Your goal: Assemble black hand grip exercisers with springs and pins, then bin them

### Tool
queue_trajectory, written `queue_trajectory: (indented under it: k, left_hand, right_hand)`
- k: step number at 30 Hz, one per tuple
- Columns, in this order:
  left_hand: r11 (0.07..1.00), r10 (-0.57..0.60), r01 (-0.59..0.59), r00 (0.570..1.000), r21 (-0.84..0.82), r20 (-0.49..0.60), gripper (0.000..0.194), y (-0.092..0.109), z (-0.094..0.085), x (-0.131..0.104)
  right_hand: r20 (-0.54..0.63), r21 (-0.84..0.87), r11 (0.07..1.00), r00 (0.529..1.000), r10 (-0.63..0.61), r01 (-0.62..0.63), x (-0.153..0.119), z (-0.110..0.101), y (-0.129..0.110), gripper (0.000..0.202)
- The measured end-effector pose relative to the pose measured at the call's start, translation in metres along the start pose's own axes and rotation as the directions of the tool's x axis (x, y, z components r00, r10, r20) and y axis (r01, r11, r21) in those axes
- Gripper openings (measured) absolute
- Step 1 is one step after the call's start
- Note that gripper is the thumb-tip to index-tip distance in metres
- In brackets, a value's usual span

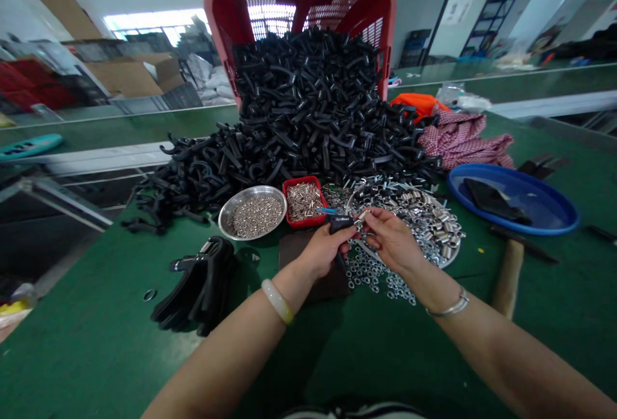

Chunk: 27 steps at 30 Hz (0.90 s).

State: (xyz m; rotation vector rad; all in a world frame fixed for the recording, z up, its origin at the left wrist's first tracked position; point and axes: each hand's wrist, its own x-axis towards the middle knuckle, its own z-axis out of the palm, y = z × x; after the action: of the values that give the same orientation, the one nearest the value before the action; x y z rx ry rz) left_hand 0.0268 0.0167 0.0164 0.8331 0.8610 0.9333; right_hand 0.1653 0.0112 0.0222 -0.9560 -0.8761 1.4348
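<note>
My left hand (324, 250) is wrapped round a black plastic handle (339, 220) with pale lettering. Close against it, my right hand (389, 238) pinches a small silver spring (361, 217) at the end of the handle. Both hands are above a dark square pad (299, 249) and beside a pile of springs, nuts and other metal parts (436, 226). Left of them are a red tray of small pins (304, 202) and a round metal bowl of tiny parts (255, 214). Several black handles (200, 290) lie stacked at the left.
A tipped red crate (222, 27) spills a large heap of black handles (308, 104) across the back. At the right are a blue tray (554, 223) holding a dark flat object, a hammer (508, 277) and a checked cloth (463, 139). A metal ring (150, 294) lies at the left.
</note>
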Motion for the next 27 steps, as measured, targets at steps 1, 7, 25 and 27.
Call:
queue_trajectory:
  k: [1,7,25,27]
  left_hand:
    - [1.000,-0.005,0.005,1.000,-0.020,0.001,0.023,-0.001,-0.001,-0.001]
    - [0.996,-0.034,0.034,0.999,-0.082,0.008,0.027,-0.004,-0.007,-0.001]
    - [0.875,-0.134,0.155,0.988,-0.459,0.079,0.027,-0.023,-0.001,-0.008]
    - [0.856,-0.174,0.179,0.983,-0.484,0.057,0.028,-0.021,-0.004,-0.010]
  right_hand:
    - [-0.010,0.016,1.000,1.000,0.004,-0.004,0.000,0.001,0.001,0.026]
    - [0.002,0.073,0.997,1.000,0.006,-0.006,-0.003,0.005,0.003,0.023]
    - [0.142,-0.539,0.754,0.923,-0.357,0.375,-0.006,0.010,-0.001,0.023]
    - [0.220,-0.512,0.764,0.919,-0.326,0.394,-0.005,0.016,-0.011,0.022]
